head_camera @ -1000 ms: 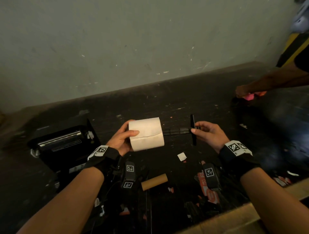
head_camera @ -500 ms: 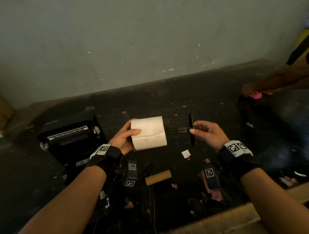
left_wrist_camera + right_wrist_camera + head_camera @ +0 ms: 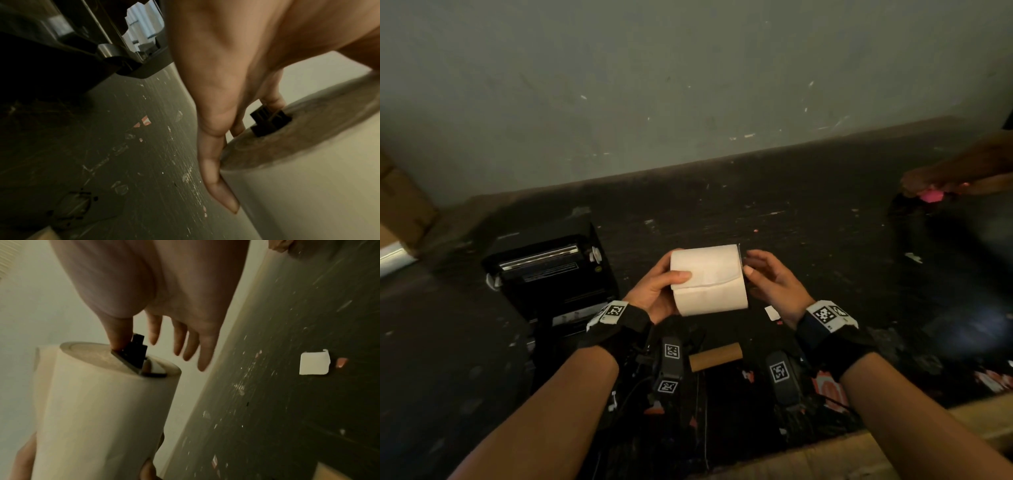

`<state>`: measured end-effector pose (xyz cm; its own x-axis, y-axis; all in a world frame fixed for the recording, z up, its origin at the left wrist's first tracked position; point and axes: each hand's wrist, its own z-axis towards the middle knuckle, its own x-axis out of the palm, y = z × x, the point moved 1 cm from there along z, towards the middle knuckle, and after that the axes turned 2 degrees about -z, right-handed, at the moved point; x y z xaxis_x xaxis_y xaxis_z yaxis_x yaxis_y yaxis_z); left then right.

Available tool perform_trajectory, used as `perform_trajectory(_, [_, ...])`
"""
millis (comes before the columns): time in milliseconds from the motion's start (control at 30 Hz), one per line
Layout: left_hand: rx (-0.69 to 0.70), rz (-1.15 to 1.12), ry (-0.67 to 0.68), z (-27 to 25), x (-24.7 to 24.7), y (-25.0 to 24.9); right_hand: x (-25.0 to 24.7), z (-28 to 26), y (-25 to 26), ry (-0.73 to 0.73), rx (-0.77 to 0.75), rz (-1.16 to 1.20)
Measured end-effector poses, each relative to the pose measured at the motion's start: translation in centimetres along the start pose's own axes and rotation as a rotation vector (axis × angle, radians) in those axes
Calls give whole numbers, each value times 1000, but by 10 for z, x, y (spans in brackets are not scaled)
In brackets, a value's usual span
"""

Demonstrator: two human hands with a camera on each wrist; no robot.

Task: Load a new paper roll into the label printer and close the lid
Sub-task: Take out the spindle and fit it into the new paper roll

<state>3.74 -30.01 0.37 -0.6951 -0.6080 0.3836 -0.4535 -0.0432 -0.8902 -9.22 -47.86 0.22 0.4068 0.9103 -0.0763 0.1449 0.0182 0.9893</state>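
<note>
A white paper roll (image 3: 709, 279) is held in the air above the dark table (image 3: 808, 219), gripped at its left end by my left hand (image 3: 662, 286). A black spindle runs through its core: its flange (image 3: 133, 361) sits against the roll's (image 3: 102, 410) right end, and its tip (image 3: 270, 123) pokes out of the left end. My right hand (image 3: 767, 281) has its thumb pressed on the flange, its other fingers straight and spread. The black label printer (image 3: 551, 274) stands at the left with its lid raised, apart from both hands.
An empty brown cardboard core (image 3: 715, 356) lies on the table near me, a small white paper scrap (image 3: 771, 312) beside my right wrist. Another person's hand (image 3: 928, 181) with something pink is at the far right. A grey wall (image 3: 688, 85) stands behind, a cardboard box (image 3: 400, 212) at the left.
My right hand has pushed the black spindle leftwards into the roll; its shaft, bare before, is now hidden inside and the flange meets the roll's end. The left hand still holds the roll.
</note>
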Motion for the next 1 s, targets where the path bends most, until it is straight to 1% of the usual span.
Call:
perform_trajectory(100, [9, -8, -8, -1, 1, 0, 16, 0, 1, 61, 125, 165])
perform_trajectory(200, [11, 18, -32, -3, 5, 0, 23, 0, 2, 101, 159, 188])
perform_trajectory(300, [14, 51, -43, -6, 11, 0, 23, 2, 1, 77, 166, 232])
perform_trajectory(467, [27, 78, -56, -5, 16, 3, 22, 7, -3, -15, 172, 259])
perform_trajectory(600, [-8, 119, -54, 2, 16, 6, 17, 5, -5, -22, 189, 291])
perform_trajectory(667, [-49, 140, -103, 6, 10, 10, 8, 4, -7, -22, 207, 303])
perform_trajectory(733, [-109, 192, -236, 13, 3, 15, -2, 2, -11, -31, 224, 327])
perform_trajectory(800, [-184, 351, -384, 19, -3, 21, -13, 0, -15, -69, 229, 329])
perform_trajectory(833, [-225, 506, -421, 22, -7, 25, -18, -1, -17, -93, 229, 318])
perform_trajectory(867, [-271, 701, -425, 26, -11, 31, -23, -3, -20, -112, 229, 304])
perform_trajectory(933, [-360, 1069, -367, 34, -19, 43, -31, -6, -24, -139, 231, 281])
perform_trajectory(1000, [-412, 1287, -317, 42, -23, 54, -39, -9, -29, -159, 233, 276])
